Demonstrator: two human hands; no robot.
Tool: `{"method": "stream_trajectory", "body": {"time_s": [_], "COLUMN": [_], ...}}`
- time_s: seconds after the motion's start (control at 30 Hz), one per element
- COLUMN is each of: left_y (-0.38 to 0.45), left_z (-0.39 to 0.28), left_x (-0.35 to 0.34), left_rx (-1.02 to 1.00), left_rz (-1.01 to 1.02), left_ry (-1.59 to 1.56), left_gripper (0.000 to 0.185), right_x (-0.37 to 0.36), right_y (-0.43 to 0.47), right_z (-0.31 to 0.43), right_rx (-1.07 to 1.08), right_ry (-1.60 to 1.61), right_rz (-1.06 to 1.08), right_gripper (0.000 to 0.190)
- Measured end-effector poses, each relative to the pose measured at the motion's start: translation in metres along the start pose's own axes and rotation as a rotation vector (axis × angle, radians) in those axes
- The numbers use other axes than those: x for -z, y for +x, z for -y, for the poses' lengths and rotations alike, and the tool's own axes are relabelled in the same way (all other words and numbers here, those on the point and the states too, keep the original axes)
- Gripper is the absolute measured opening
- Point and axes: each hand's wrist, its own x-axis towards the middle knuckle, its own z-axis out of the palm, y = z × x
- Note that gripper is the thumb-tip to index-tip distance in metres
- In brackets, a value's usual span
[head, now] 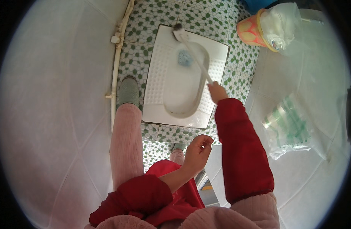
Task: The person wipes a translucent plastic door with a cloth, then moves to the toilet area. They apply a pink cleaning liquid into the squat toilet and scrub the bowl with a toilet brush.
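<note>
My right hand (218, 92) grips the end of the white handle of a toilet brush (197, 60). The handle slants up and left across a white ceramic squat toilet (155, 91). Its dark-tipped head is at the far rim of the pan, but I cannot tell if it touches. Bluish water or foam (185, 58) shows in the far part of the bowl. My left hand (198, 151) hangs empty below the near edge of the toilet, its fingers loosely curled with a small gap by the thumb. Red sleeve covers are on both forearms.
A white pipe with a valve (116, 39) runs along the left wall. An orange-patterned bin (250, 30) with a plastic liner stands at the far right. A clear and green plastic bag (290, 126) is by the right wall tiles. My green shoe (128, 90) stands left of the toilet.
</note>
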Motion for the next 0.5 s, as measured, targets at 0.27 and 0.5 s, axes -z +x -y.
{"method": "stream_trajectory", "body": {"time_s": [0.27,0.5], "left_y": [-0.004,0.0], "left_z": [-0.02,-0.017], "left_x": [0.018,0.013], "left_rx": [-0.018,-0.033], "left_rz": [-0.009,0.01], "left_ry": [-0.013,-0.043], "left_gripper": [0.01,0.01], "right_x": [0.087,0.114], "right_y": [-0.033,0.042], "right_z": [-0.076,0.024], "right_rx": [-0.231,-0.131], "right_ry": [-0.204,-0.272], "right_rz": [-0.014,0.02], "right_gripper": [0.033,0.031]}}
